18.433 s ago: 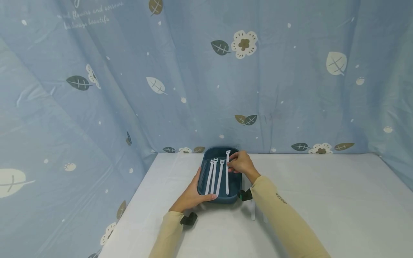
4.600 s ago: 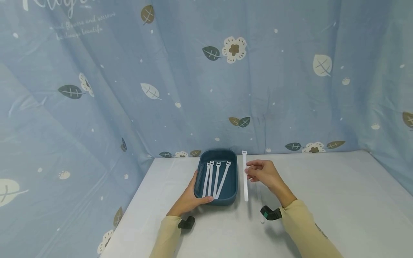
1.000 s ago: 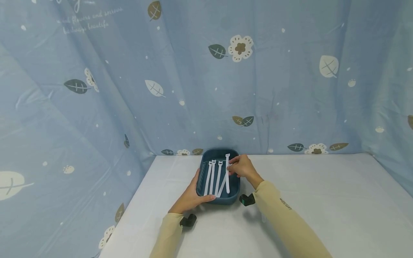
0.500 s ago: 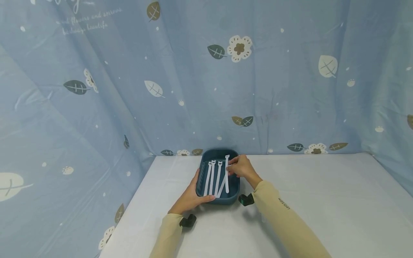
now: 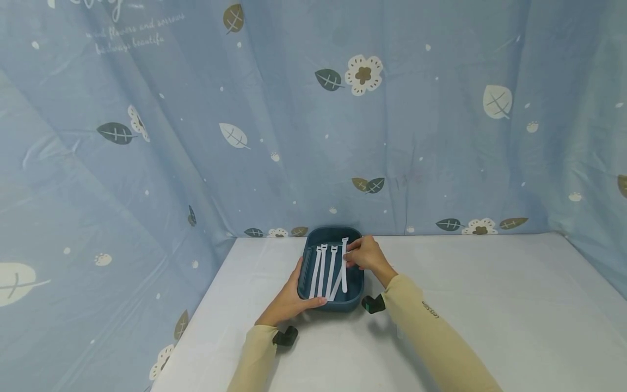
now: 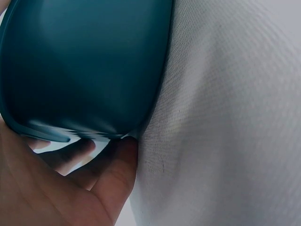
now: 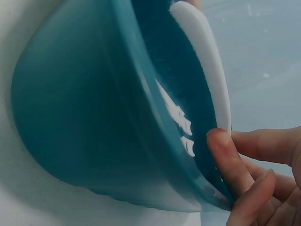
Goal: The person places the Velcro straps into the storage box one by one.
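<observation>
A dark teal plastic bin (image 5: 343,306) stands on the white-covered table. My left hand (image 5: 288,300) grips its left side, thumb over the near rim and fingers along the outer wall, as the left wrist view also shows. Several white hook-and-loop cable ties (image 5: 331,272) lie lengthwise inside, slotted heads toward the far end; the rightmost slants. Over the bin's right half, my right hand (image 5: 367,255) pinches another white cable tie (image 5: 344,279) between thumb and fingers, head pointing away. This tie crosses above the slanted one. In the right wrist view, the pinched tie (image 7: 211,70) arches over the rim.
Part of a white strip (image 5: 399,332) shows on the table beside my right sleeve (image 5: 431,321), which hides the rest. A blue patterned curtain (image 5: 294,109) hangs close behind the bin. White tabletop (image 5: 514,294) stretches to the right.
Since 4.6 s ago, my right hand has brought the held tie leftward from beside the bin to over it. Over the last second the tie has sunk slightly. My left hand stays put.
</observation>
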### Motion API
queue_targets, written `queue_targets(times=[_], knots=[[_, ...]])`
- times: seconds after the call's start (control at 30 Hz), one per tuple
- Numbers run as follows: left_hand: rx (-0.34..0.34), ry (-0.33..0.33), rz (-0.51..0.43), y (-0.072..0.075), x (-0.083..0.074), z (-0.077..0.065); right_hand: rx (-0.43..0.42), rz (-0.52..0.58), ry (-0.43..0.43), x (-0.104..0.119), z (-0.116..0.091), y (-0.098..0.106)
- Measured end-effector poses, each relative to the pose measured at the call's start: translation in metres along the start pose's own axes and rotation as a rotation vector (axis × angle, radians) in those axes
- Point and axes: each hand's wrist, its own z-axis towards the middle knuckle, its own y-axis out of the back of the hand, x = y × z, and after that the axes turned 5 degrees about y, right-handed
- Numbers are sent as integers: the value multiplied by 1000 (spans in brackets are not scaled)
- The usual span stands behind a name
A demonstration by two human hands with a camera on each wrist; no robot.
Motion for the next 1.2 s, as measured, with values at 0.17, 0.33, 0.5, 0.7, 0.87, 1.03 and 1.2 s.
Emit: queue_targets(times=[0.17,0.33,0.5,0.7,0.87,1.03,1.2], knots=[[0,-6,5,0,0,1,-3,-11,-1,1,0,0],[2,-10,6,0,0,1,-4,-16,-6,1,0,0],[0,-7,8,-1,0,1,-7,-20,-6,0,0,0],[-3,4,18,-1,0,1,-7,-27,-11,-1,1,-1],[-2,4,23,0,0,2,-3,-28,-13,0,1,-1],[-3,2,9,0,0,1,-4,-22,-8,1,1,-1],[2,-1,9,0,1,1,-3,-28,-16,0,2,-3]])
